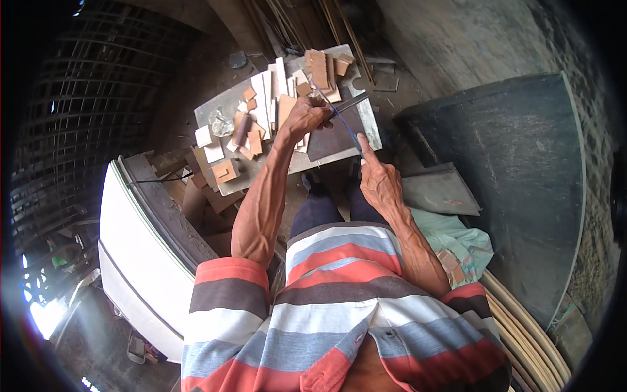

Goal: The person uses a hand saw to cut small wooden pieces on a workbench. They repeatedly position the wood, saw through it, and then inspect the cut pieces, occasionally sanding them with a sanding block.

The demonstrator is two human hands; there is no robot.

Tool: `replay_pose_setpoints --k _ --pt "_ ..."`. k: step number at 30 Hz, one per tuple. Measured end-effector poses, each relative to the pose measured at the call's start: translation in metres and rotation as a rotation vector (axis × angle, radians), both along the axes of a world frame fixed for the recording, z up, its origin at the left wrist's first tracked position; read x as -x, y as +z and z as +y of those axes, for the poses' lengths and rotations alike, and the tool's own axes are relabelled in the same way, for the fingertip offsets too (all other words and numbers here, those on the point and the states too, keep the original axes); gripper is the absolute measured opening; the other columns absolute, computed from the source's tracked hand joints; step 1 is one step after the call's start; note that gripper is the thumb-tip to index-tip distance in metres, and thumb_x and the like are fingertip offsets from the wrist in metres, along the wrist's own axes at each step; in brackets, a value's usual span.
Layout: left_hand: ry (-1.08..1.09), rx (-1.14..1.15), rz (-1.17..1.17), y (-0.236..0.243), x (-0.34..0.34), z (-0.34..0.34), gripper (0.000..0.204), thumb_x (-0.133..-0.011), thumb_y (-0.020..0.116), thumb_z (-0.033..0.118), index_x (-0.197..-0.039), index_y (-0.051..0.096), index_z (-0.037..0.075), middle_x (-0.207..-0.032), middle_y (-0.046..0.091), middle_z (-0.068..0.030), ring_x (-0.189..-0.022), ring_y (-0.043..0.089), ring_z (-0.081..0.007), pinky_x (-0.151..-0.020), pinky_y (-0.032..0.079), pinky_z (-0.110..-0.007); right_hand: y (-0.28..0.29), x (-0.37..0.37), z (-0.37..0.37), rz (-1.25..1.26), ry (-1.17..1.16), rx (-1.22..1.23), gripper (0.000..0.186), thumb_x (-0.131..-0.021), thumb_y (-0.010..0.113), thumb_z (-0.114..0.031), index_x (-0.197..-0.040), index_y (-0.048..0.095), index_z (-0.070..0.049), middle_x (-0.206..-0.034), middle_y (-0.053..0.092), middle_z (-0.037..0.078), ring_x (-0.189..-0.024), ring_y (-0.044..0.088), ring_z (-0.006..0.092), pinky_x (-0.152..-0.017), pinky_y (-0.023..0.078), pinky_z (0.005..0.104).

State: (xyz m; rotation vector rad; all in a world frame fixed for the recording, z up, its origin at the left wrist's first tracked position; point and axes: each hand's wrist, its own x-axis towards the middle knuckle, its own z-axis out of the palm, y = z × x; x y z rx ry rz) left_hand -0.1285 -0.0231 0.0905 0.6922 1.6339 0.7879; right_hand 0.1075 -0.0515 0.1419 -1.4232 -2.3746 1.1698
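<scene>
My left hand (305,115) is closed over a dark flat sheet (333,138) that lies on a grey board (371,124) in front of me. My right hand (379,179) grips the near end of a thin blue-edged blade or strip (339,117), index finger stretched along it. The strip runs up and left across the dark sheet, passing close to my left fingers. Around my left hand lie several small cut pieces, tan, brown and white (261,111).
A white-sided box (130,242) with scraps inside stands at my left. A big dark round tub (516,189) is at the right, with a grey slab (437,189) and a pale green cloth (457,238) beside it. Bamboo strips (522,333) curve at lower right.
</scene>
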Motion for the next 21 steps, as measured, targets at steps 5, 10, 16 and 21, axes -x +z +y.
replay_pose_setpoints --k 5,10,16,21 --pt "0.034 0.009 -0.06 0.044 0.038 -0.015 0.01 -0.089 0.061 0.005 -0.087 0.067 -0.003 -0.072 0.067 -0.0067 -0.062 0.064 -0.0109 -0.051 0.047 -0.023 0.024 0.03 -0.011 0.099 0.051 -0.09 0.061 -0.087 0.052 -0.005 -0.145 0.037 -0.017 -0.059 0.058 0.018 -0.055 0.061 0.035 -0.056 0.047 0.0459" --pt "0.033 -0.03 -0.135 0.066 0.07 -0.055 0.017 -0.092 0.061 0.011 -0.101 0.065 -0.002 -0.075 0.069 -0.0061 -0.06 0.062 -0.01 -0.049 0.046 -0.022 0.042 0.059 -0.032 0.081 0.09 -0.084 0.058 -0.09 0.051 -0.008 -0.145 0.038 -0.017 -0.057 0.056 0.017 -0.053 0.06 0.0337 -0.055 0.046 0.0449" --pt "0.0 -0.085 0.204 0.064 0.095 -0.084 0.024 -0.093 0.06 0.019 -0.102 0.069 -0.001 -0.078 0.071 -0.0047 -0.056 0.056 -0.006 -0.048 0.044 -0.023 0.04 0.087 -0.057 0.065 0.125 -0.147 0.057 -0.091 0.051 -0.01 -0.145 0.038 -0.019 -0.058 0.056 0.019 -0.053 0.059 0.0348 -0.056 0.046 0.0454" --pt "0.03 -0.109 0.226 0.066 0.104 -0.102 0.026 -0.093 0.059 0.02 -0.095 0.071 -0.002 -0.074 0.071 -0.0049 -0.055 0.055 -0.006 -0.049 0.044 -0.022 0.042 0.096 -0.076 0.094 0.104 -0.206 0.053 -0.092 0.05 -0.011 -0.144 0.041 -0.022 -0.051 0.048 0.018 -0.045 0.052 0.032 -0.051 0.042 0.0442"
